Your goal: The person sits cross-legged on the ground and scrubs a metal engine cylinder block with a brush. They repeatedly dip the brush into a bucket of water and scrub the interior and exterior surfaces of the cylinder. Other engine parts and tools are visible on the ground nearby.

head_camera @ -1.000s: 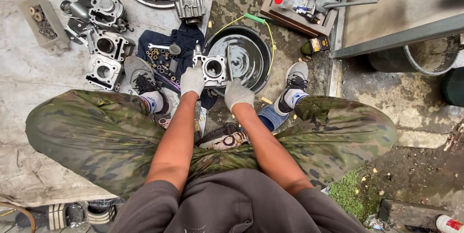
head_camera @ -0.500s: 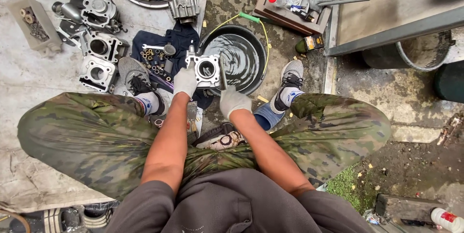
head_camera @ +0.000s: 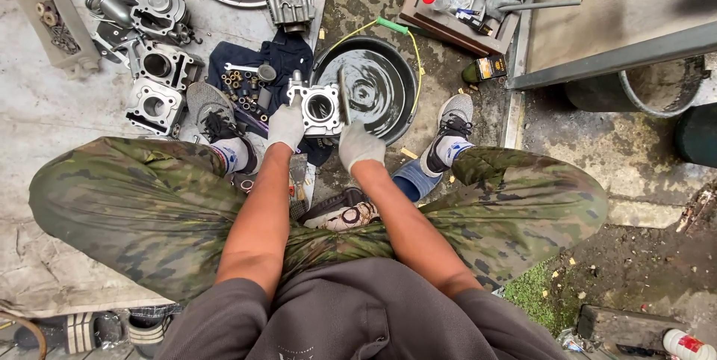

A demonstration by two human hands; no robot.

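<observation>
Grey cast-metal engine cylinder block (head_camera: 321, 108) held up over near rim of round black basin of dark liquid (head_camera: 373, 57). Gloved left hand (head_camera: 286, 127) clamped on it, right hand (head_camera: 358, 145) loosely curled just below, gripping nothing. Slick gloves, probably a splashy drop.

Both hands, the left hand (head_camera: 286, 127) and the right hand (head_camera: 360, 146), wear pale knitted cloth gloves with a matt, slightly grimy look, and between them sits an engine cylinder (head_camera: 320, 108) of dull grey cast metal with a smoother bore. The round basin (head_camera: 399, 117) beside it is black plastic, its dark liquid glossy and rippled, while the rag (head_camera: 287, 56) under the small steel parts is dark blue cloth. The floor (head_camera: 45, 117) is rough, stained concrete, and the trousers (head_camera: 134, 203) are matt camouflage fabric.
</observation>
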